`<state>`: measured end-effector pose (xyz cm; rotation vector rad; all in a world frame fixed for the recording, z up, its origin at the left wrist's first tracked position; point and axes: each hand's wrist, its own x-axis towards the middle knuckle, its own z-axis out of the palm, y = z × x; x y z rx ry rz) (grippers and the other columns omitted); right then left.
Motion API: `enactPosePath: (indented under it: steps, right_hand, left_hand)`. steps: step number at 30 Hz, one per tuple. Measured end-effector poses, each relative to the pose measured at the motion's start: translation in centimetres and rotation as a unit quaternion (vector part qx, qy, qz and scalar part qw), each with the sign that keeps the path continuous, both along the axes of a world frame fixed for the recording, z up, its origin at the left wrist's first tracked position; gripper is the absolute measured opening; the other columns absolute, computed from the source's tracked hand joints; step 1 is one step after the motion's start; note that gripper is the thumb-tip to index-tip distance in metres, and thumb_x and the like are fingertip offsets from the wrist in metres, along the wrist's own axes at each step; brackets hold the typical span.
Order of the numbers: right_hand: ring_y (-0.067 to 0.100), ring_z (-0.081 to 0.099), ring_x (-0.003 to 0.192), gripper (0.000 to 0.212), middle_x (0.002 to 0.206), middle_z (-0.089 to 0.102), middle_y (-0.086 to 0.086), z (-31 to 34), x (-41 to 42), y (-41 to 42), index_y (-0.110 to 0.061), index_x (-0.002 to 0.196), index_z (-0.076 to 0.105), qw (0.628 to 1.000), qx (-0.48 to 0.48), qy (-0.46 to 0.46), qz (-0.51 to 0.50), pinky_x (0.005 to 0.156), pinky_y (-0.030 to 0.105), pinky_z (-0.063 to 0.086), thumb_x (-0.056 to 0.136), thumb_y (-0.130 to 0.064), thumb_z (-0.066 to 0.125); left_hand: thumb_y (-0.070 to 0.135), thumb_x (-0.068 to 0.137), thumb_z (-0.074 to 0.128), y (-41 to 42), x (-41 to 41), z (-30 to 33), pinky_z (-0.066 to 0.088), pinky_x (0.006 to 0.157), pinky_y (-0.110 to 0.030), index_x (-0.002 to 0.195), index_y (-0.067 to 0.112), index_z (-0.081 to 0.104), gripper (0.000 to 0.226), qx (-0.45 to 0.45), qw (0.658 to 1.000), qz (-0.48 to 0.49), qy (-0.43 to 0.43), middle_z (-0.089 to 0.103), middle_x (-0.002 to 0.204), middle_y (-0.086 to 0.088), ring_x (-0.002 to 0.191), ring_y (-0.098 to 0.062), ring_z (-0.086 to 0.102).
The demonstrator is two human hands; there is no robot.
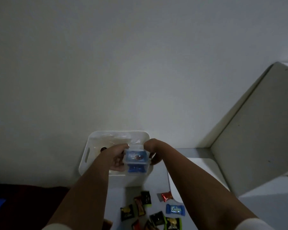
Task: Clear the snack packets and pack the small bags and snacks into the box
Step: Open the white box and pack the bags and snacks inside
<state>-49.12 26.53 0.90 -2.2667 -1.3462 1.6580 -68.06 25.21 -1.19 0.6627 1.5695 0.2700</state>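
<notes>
nearest to us, loose snack packets [150, 211] lie scattered on the white surface [158, 180] between our forearms: dark ones with green edges, a red one [166, 196] and a blue one [175, 209] toward the right. at the near left we see a dark red cloth [24, 206] with something blue at its edge.

both our arms reach forward and meet over the near right corner of the white box [88, 146]. our left hand [117, 156] curls its fingers around the left side of a small clear container with blue clips [136, 159], and our right hand [152, 151] grips its right side, wrist bent and knuckles up. the container sits level, over the box's near rim; something reddish shows through its lid.

further in, the box holds crumpled clear plastic [116, 138] and a small dark item [103, 148] by our left hand. it has a slot handle on its left wall.

on the right a white shelf unit [249, 130] rises at an angle. a plain white wall [123, 63] fills the far view in dim light.
</notes>
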Motion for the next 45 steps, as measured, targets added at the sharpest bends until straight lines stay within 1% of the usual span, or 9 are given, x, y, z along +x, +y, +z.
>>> enactPosePath:
  steps: [5,8,14,21,24,28,34,41,45]
  right_hand:
    - [0.042,0.064,0.097,0.051,0.125,0.057,0.026,-1.8,-2.7,1.7,-0.002,0.137,0.047,0.998,-0.044,-0.041,0.005,0.067,0.046,0.062,0.098,-0.033,0.056]
    - [0.049,0.059,0.114,0.054,0.135,0.051,0.027,-2.1,-4.1,2.1,0.000,0.142,0.041,0.997,-0.058,-0.056,0.004,0.090,0.055,0.058,0.101,-0.032,0.053]
    - [0.040,0.042,0.141,0.046,0.152,0.043,0.022,-1.1,-6.3,1.2,0.003,0.147,0.041,0.989,-0.062,-0.101,0.094,0.117,0.046,0.036,0.105,-0.012,0.046]
    - [0.029,0.058,0.121,0.069,0.134,0.057,0.011,-8.9,-7.2,-1.0,-0.015,0.139,0.048,0.960,0.027,-0.201,0.193,0.101,0.044,0.052,0.082,-0.035,0.081]
    - [0.029,0.064,0.110,0.060,0.125,0.062,0.009,-10.8,-7.6,-2.4,-0.016,0.132,0.052,0.947,0.096,-0.256,0.169,0.090,0.048,0.057,0.082,-0.036,0.078]
    - [0.028,0.066,0.107,0.038,0.118,0.068,0.009,-9.0,-7.5,-2.1,-0.014,0.120,0.064,0.940,0.118,-0.245,0.204,0.091,0.044,0.057,0.088,-0.031,0.073]
    - [0.026,0.069,0.101,0.032,0.115,0.073,0.006,-5.3,-3.2,-4.4,-0.021,0.120,0.069,0.935,0.292,-0.182,0.087,0.090,0.041,0.058,0.093,-0.037,0.061]
    - [0.020,0.070,0.096,0.027,0.105,0.076,0.001,-5.9,5.5,-11.8,-0.019,0.111,0.073,0.916,0.380,-0.110,-0.066,0.088,0.036,0.058,0.094,-0.035,0.061]
    - [0.020,0.069,0.096,0.022,0.102,0.077,0.000,-9.0,10.6,-17.7,-0.018,0.105,0.074,0.924,0.356,-0.111,-0.087,0.082,0.028,0.051,0.094,-0.032,0.060]
  left_hand:
    - [0.052,0.086,0.064,2.2,-1.7,-3.3,0.062,0.079,-0.041,0.091,0.009,0.070,0.043,-0.048,0.998,-0.045,-0.026,0.055,0.054,-0.003,0.054,-0.016,0.053]
    - [0.043,0.085,0.073,3.0,-2.2,-4.6,0.062,0.081,-0.043,0.091,0.005,0.068,0.038,-0.056,0.997,-0.053,-0.026,0.059,0.053,-0.004,0.056,-0.018,0.057]
    - [0.033,0.085,0.079,3.3,-2.8,-7.9,0.063,0.067,-0.042,0.110,0.002,0.064,0.043,-0.057,0.996,-0.071,-0.006,0.069,0.104,-0.016,0.091,-0.031,0.070]
    - [0.010,0.086,0.074,2.3,-2.0,-11.8,0.060,0.070,-0.035,0.109,0.002,0.069,0.024,0.032,0.987,-0.137,0.071,0.071,0.108,-0.019,0.092,-0.031,0.069]
    - [0.009,0.091,0.068,1.7,-1.6,-12.5,0.056,0.061,-0.031,0.109,-0.002,0.071,0.021,0.092,0.971,-0.186,0.122,0.071,0.106,-0.021,0.086,-0.029,0.065]
    - [0.030,0.092,0.067,1.4,-1.6,-10.2,0.061,0.083,-0.047,0.108,0.008,0.068,0.028,0.133,0.969,-0.149,0.148,0.069,0.108,-0.016,0.095,-0.034,0.066]
    - [0.037,0.096,0.050,-0.5,0.2,-4.7,0.045,0.079,-0.033,0.110,0.022,0.068,0.028,0.313,0.899,-0.103,0.287,0.069,0.113,-0.008,0.104,-0.033,0.063]
    - [0.032,0.096,0.057,-8.0,4.0,-1.7,0.053,0.074,-0.034,0.096,0.021,0.070,0.018,0.476,0.845,-0.050,0.239,0.072,0.094,-0.002,0.086,-0.023,0.065]
    - [0.029,0.098,0.060,-14.3,5.0,-4.2,0.052,0.075,-0.031,0.103,0.019,0.071,0.016,0.469,0.860,-0.026,0.198,0.070,0.099,0.000,0.091,-0.019,0.066]
